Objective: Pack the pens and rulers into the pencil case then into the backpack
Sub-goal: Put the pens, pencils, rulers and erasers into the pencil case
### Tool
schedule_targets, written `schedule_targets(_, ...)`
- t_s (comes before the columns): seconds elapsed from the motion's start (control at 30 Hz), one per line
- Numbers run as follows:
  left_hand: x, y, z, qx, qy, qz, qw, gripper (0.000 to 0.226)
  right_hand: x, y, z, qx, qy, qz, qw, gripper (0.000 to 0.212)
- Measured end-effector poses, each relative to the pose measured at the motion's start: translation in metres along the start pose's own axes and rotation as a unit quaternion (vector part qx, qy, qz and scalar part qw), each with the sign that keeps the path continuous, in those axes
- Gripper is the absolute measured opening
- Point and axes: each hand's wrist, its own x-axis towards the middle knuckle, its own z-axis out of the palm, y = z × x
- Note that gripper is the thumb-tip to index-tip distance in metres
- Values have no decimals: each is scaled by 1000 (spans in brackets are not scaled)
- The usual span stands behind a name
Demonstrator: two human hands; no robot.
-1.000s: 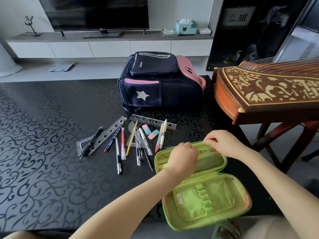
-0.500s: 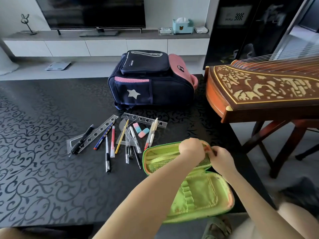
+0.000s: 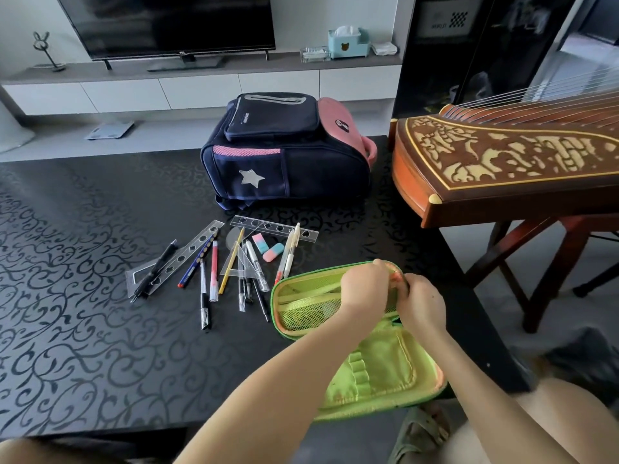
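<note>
Fingers of the left hand (image 3: 365, 286) curl over the far rim of the open green pencil case (image 3: 385, 370), near its right end, and grasp it there. The right hand (image 3: 422, 304) sits just beside it, touching the left, with its fingers bent in on the same corner of the rim, though what exactly they pinch is hidden between the two hands. The case lies spread open at the near right corner of the black patterned table (image 3: 83, 296), its mesh-pocket half farther from the person and its half with elastic loops nearer. To the left of the case the stationery lies loose on the table. A clear stencil ruler (image 3: 274, 227) runs across the back of the group, and two white pens (image 3: 289, 252) cross it with their lower ends just beside the case's rim. Two pink-and-blue erasers (image 3: 260, 243) lie between those pens and a clear set square (image 3: 242, 264). A yellow pencil (image 3: 231, 262) lies over the set square. Farther left are a pink pen (image 3: 213, 270), a blue pencil (image 3: 197, 259), a second stencil ruler (image 3: 192, 254) and a black pen (image 3: 156, 266) that rests across that ruler. Beyond them the navy and pink backpack (image 3: 284, 155) lies on the table, well apart from the case. A carved wooden zither (image 3: 502, 162) stands to the right of the table.
</note>
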Motion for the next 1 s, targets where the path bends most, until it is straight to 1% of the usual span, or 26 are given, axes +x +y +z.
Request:
schedule_targets(0.03,-5,-3,-1,4,9,-1,1000,38,-1,-1,0,-13,-1,2,1000,17)
schedule_targets(0.07,-9,-8,0,-8,21,-3,1000,30,-2,-2,0,-25,0,1,1000,16)
schedule_targets(0.13,-16,-23,-2,-37,41,-25,998,5,-3,-3,0,-46,6,-2,999,17)
schedule_targets(0.17,-20,-33,-4,-51,55,-41,996,10,-3,-2,-1,-51,9,0,999,17)
schedule_targets(0.3,-43,-94,-8,-77,94,-96,988,17,-2,1,-1,-66,21,28,997,10)
schedule_targets(0.37,-54,-118,-7,-107,128,-94,982,24,-3,-1,-3,-89,2,44,995,9)
schedule_targets(0.43,-59,-134,-5,-128,139,-83,978,31,-3,-10,-8,-140,-31,64,988,16)
schedule_targets(0.47,-59,-141,-5,-161,115,-89,976,35,-4,-17,-10,-196,-36,60,978,22)
schedule_targets(0.5,-59,-145,-6,-206,78,-97,971,39,-3,-23,-13,-250,-25,42,967,28)
schedule_targets(0.53,-59,-148,-7,-250,40,-102,962,40,-1,-30,-15,-271,4,5,963,33)
schedule_targets(0.57,-58,-151,-6,-280,17,-95,955,39,1,-40,-16,-256,30,-51,965,35)
schedule_targets(0.6,-58,-154,-8,-289,10,-85,953,37,4,-52,-16,-215,38,-114,969,33)
schedule_targets(0.63,-58,-156,-9,-294,12,-76,953,34,8,-67,-14,-169,22,-169,971,30)
schedule_targets(0.67,-59,-157,-11,-299,13,-69,952,32,12,-81,-10,-136,-13,-207,969,27)
schedule_targets(0.7,-59,-158,-13,-308,8,-67,949,30,18,-96,-3,-130,-60,-232,962,25)
schedule_targets(0.8,-62,-158,-13,-330,-9,-76,941,27,36,-129,19,-209,-171,-272,924,25)
schedule_targets(0.9,-64,-158,-5,-365,-32,-91,926,21,54,-142,33,-282,-282,-263,878,31)
schedule_targets(0.97,-63,-159,-2,-391,-46,-107,913,19,62,-145,40,-345,-316,-265,843,31)
schedule_targets(1.0,-62,-158,-2,-399,-51,-112,909,18,63,-144,41,-362,-319,-268,834,28)
